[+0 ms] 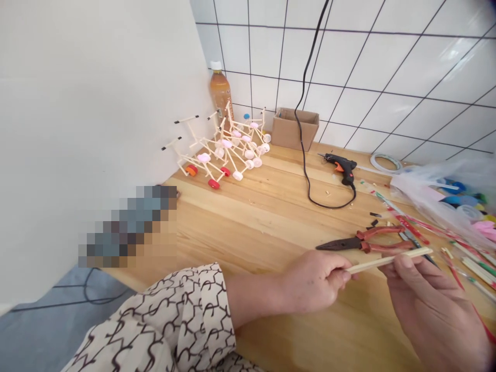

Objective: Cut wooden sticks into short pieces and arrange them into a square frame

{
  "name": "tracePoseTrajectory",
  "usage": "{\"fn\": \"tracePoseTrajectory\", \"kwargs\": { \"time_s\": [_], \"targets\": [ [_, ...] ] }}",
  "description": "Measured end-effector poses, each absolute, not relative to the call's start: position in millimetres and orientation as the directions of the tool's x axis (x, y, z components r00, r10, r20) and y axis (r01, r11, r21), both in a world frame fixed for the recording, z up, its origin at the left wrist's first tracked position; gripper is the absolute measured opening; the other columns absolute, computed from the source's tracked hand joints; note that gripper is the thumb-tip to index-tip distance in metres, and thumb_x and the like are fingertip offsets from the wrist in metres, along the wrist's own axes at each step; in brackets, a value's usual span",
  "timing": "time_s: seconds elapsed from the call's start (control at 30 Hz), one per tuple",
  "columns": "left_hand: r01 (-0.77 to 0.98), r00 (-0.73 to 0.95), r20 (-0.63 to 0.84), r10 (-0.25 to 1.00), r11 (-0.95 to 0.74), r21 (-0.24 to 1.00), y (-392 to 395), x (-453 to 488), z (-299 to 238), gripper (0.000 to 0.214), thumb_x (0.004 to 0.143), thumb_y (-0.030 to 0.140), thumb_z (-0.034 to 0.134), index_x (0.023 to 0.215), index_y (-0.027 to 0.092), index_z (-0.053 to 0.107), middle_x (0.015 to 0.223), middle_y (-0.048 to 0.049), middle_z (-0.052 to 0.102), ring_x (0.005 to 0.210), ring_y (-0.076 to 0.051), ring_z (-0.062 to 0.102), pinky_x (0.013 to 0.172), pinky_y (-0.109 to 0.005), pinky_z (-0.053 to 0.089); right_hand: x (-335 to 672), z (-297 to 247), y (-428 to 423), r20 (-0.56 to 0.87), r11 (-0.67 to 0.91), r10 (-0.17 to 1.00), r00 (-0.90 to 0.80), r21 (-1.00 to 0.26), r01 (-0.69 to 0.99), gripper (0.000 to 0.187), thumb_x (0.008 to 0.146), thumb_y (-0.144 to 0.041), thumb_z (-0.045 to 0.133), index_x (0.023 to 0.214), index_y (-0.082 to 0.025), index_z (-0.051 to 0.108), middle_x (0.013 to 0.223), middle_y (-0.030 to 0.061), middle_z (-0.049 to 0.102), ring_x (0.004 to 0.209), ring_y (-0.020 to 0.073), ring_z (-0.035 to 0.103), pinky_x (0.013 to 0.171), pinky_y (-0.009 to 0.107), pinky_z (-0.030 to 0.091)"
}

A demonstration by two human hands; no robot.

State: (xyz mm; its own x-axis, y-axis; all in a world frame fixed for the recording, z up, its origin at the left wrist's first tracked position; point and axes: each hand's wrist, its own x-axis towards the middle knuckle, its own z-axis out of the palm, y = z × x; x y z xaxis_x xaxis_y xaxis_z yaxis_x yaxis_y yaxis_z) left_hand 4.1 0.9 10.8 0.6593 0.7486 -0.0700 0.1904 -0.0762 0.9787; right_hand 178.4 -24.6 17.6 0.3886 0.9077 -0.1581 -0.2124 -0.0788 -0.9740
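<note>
My left hand (313,281) is closed around one end of a pale wooden stick (387,260), and my right hand (434,315) grips the stick nearer its other end, thumb on top. Just beyond the stick, red-handled long-nose pliers (364,242) lie on the wooden tabletop (240,217), close to both hands. Further off, a black hot glue gun (341,168) rests on the wood with its cable trailing. Several small stick-framed models with coloured wheels (232,150) stand in a cluster near the far left corner.
A white wall rises along the left side and white tiles along the back. A cardboard box (294,129) and an amber plastic bottle (220,93) stand at the back. On the right lie a clear plastic bag (445,191), a tape roll (385,163) and scattered sticks. A pixelated patch hides part of the left.
</note>
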Motion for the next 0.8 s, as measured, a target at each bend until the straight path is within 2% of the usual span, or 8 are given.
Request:
{"fn": "tracePoseTrajectory", "kwargs": {
  "time_s": [0.3,0.6,0.8],
  "targets": [
    [0.211,0.646,-0.078,0.760,-0.080,0.974,3.6,4.2,10.3,0.019,0.084,0.017,0.042,0.072,0.014,0.056,0.060,0.0034,0.046,0.052,-0.007,0.040,0.050,-0.018,0.032,181.1,12.8,-24.9,-0.170,-0.112,0.900,0.402,-0.980,-0.163,0.015,0.065,-0.032,0.073,0.075,-0.021,0.070,0.068,0.0015,0.056,0.065,0.0144,0.051,0.061,0.027,0.046],
    [0.193,0.629,-0.079,0.773,-0.057,0.980,3.1,5.3,9.1,0.017,0.083,0.015,0.042,0.071,0.013,0.055,0.059,0.0042,0.046,0.049,-0.006,0.039,0.050,-0.018,0.032,180.1,11.9,-24.4,-0.229,-0.138,0.875,0.426,-0.962,-0.234,0.019,0.059,-0.030,0.078,0.074,-0.021,0.071,0.075,0.0016,0.064,0.069,0.0127,0.056,0.064,0.021,0.049],
    [0.207,0.633,-0.114,0.766,-0.026,0.978,3.6,4.5,7.7,0.018,0.083,0.016,0.041,0.075,0.013,0.057,0.063,0.0027,0.049,0.052,-0.006,0.041,0.051,-0.018,0.032,179.7,11.4,-23.5,-0.241,-0.156,0.878,0.413,-0.961,-0.228,0.022,0.060,-0.032,0.077,0.078,-0.019,0.072,0.069,0.0013,0.060,0.066,0.0129,0.053,0.060,0.022,0.048]
  ]
}}
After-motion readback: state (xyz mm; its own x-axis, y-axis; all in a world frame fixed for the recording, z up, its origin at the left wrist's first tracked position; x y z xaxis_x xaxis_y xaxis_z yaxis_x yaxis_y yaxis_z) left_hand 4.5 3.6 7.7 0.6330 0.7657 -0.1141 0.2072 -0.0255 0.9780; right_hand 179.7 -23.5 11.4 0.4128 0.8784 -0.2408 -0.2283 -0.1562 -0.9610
